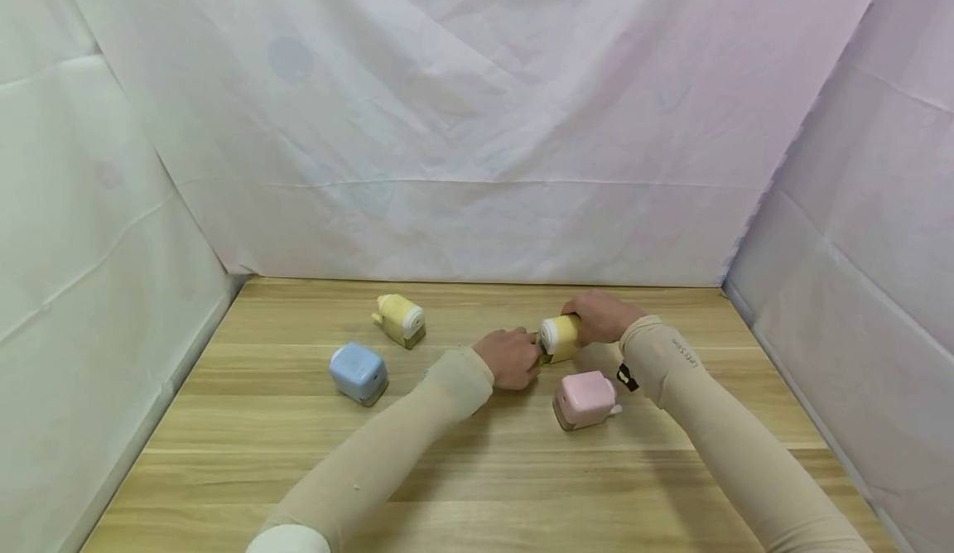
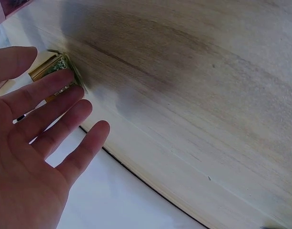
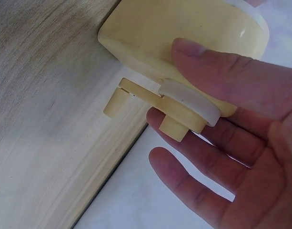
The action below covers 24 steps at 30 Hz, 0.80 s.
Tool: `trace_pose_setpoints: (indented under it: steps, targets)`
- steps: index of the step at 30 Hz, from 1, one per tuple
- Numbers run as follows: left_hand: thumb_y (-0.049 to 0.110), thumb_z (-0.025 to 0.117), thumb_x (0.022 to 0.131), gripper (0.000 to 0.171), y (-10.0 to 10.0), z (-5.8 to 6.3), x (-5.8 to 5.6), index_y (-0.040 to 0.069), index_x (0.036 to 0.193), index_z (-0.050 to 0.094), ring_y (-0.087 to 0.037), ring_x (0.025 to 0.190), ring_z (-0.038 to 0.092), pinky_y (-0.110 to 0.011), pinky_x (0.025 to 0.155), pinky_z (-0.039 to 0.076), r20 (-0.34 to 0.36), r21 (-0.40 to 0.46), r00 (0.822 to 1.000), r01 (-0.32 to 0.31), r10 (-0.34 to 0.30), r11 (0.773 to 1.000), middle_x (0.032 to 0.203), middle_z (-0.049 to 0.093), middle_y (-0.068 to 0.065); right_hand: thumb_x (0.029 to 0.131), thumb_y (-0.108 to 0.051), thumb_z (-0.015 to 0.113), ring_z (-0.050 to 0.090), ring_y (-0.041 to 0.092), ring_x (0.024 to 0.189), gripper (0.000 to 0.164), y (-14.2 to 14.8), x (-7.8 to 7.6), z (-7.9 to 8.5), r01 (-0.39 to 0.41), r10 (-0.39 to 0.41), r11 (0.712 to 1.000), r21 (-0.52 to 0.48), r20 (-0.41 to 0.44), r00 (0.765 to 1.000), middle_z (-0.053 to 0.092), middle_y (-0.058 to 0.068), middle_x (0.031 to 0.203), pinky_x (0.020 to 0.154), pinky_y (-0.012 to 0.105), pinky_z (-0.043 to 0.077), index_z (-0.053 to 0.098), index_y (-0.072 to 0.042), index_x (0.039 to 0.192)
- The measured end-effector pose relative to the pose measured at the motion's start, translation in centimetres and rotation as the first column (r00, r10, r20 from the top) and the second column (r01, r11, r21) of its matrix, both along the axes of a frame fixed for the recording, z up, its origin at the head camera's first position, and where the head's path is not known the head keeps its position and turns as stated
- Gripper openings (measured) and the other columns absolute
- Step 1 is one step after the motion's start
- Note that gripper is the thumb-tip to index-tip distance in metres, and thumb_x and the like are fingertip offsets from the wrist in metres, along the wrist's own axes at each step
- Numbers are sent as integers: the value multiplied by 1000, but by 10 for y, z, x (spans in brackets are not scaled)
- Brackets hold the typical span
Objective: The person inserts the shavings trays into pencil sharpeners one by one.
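In the head view, my right hand [image 1: 607, 318] grips a yellow pencil sharpener [image 1: 565, 336] right of the middle of the table. The right wrist view shows the thumb on the yellow body [image 3: 146, 38]; fingers pass beneath, beside the crank handle [image 3: 136, 90]. My left hand [image 1: 513, 359] is at the sharpener's left end, fingers pointing towards it. In the left wrist view those fingers [image 2: 84, 145] are spread and fairly straight, partly hiding the sharpener's end [image 2: 62, 59], where gold and green show. Whether they touch it, I cannot tell.
A pink sharpener [image 1: 585, 398] stands in front of the held one, close to the right forearm. Further left are a second yellow sharpener [image 1: 402, 319] and a blue sharpener [image 1: 358, 372]. White cloth walls [image 1: 477, 230] border the wooden table [image 1: 477, 487] at the back and sides.
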<state>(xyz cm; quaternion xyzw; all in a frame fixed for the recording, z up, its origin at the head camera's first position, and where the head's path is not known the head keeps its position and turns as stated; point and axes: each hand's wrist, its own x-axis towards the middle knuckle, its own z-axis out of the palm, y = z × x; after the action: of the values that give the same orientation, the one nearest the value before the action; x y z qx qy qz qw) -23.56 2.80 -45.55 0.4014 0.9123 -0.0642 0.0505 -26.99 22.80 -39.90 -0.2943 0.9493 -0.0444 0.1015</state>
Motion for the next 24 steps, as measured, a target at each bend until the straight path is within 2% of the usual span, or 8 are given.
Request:
trace_pose_setpoints:
  steps: [12, 24]
  targets:
    - [39, 52, 99, 30, 4, -3, 0, 17, 113, 68, -14, 92, 57, -31, 71, 53, -6, 29, 1000, -4, 4, 1000, 109, 63, 4, 70, -6, 86, 62, 19, 81, 31, -2, 3, 4, -5, 5, 1000, 11, 6, 1000, 70, 1, 89, 76, 40, 52, 72, -8, 98]
    - [38, 47, 101, 32, 6, -4, 1, 18, 121, 63, -15, 98, 58, -33, 77, 54, 25, 27, 1000, 0, -1, 1000, 118, 61, 4, 69, -7, 87, 62, 18, 80, 32, -1, 2, 1, -5, 5, 1000, 5, 1, 1000, 70, 0, 88, 76, 39, 52, 72, -9, 98]
